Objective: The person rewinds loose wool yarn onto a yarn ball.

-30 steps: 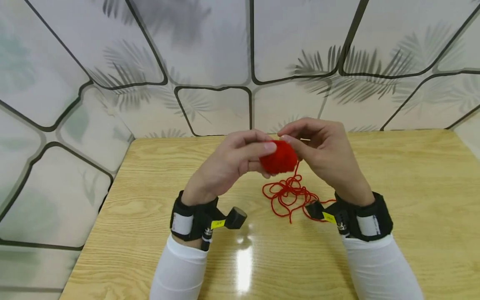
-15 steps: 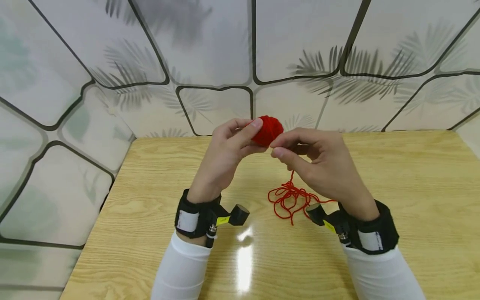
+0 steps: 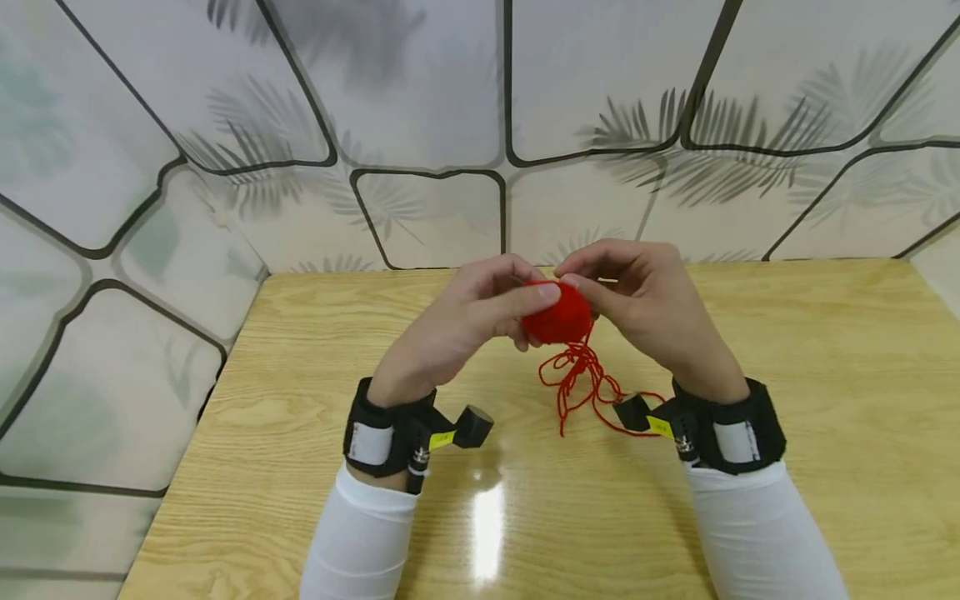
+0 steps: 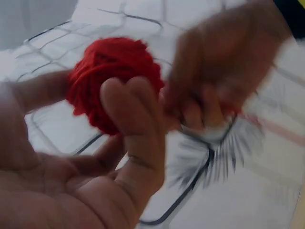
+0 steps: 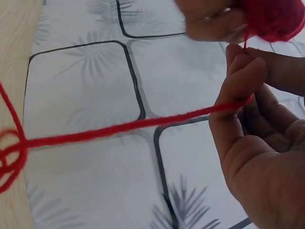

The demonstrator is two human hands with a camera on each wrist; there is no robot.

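Note:
A ball of red yarn is held up over the far side of the table by my left hand. In the left wrist view the wound strands of the yarn ball show between thumb and curled fingers. Close against the ball's right side, my right hand pinches the yarn strand. The right wrist view shows this strand running taut from loose loops, over a finger of the right hand, then up to the ball.
Loose loops of red yarn hang and lie below the ball, on the wooden table. Behind the table's far edge rises a wall with dark lines and leaf prints. Both wrists wear black straps with small cameras.
The yarn ball rose and tipped away half a second ago, then came back down toward me. My right hand passed from below the ball to its upper right side. The loose loops shifted.

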